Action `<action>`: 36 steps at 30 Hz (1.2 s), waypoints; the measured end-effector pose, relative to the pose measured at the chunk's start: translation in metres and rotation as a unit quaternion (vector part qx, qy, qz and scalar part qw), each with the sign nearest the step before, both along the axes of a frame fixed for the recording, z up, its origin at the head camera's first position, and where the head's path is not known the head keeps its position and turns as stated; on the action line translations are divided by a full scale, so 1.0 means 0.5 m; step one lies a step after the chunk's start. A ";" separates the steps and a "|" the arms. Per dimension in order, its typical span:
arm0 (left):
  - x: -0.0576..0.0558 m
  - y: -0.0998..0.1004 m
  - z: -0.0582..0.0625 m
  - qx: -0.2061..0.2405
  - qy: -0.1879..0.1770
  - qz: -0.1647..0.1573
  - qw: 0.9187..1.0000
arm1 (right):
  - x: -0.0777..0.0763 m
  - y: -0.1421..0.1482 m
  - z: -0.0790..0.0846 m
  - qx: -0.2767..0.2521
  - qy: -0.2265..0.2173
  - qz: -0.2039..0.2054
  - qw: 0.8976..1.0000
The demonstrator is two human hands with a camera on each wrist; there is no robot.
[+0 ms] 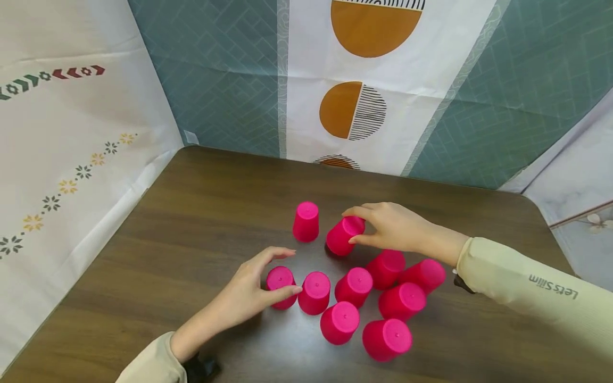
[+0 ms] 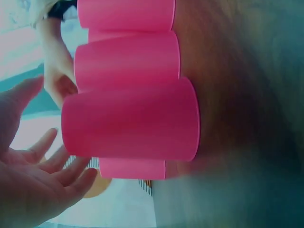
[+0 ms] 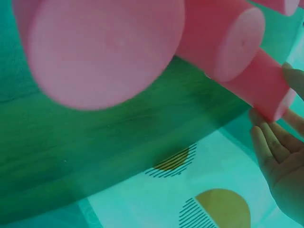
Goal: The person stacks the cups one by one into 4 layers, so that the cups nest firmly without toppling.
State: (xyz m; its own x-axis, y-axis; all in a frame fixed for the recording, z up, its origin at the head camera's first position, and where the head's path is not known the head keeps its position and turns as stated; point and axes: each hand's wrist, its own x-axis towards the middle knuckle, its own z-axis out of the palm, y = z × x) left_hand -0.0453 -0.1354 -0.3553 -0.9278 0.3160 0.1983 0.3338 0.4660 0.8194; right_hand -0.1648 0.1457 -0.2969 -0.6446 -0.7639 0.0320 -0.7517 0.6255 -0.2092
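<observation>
Patterned fabric hangings (image 1: pixel 215 69) stand behind and beside the brown wood-grain table (image 1: pixel 143 239) I'm looking down on. Leftmost, I see the left hand (image 1: pixel 244 291) spread wide around an upturned pink cup (image 1: pixel 280 276); I cannot tell whether they touch. Just right of that hand stands a second pink cup (image 1: pixel 314 292), and beyond its fingertips a lone pink cup (image 1: pixel 306 223). Farther right, the right hand (image 1: pixel 395 227) pinches a gripped pink cup (image 1: pixel 341 238) between thumb and fingers near its closed end; I can't tell whether its rim meets the table. Six more pink cups (image 1: pixel 402 301) cluster between that hand and the wearer, most mouth-down. I judge the step in hand to be handling single cups. Moving the gripped one would call for a steady pinch, clear of its neighbours.
</observation>
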 end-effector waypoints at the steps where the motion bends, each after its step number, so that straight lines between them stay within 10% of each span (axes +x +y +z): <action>1: 0.005 0.003 -0.001 -0.001 0.003 -0.002 1.000 | -0.005 0.000 -0.001 0.000 0.002 0.001 1.000; 19: 0.024 0.001 -0.028 0.013 -0.081 0.000 0.997 | -0.070 -0.039 -0.032 0.035 -0.033 0.006 0.999; 36: 0.016 -0.016 -0.033 -0.033 -0.014 0.014 0.999 | -0.071 -0.054 -0.045 0.031 -0.011 -0.001 0.999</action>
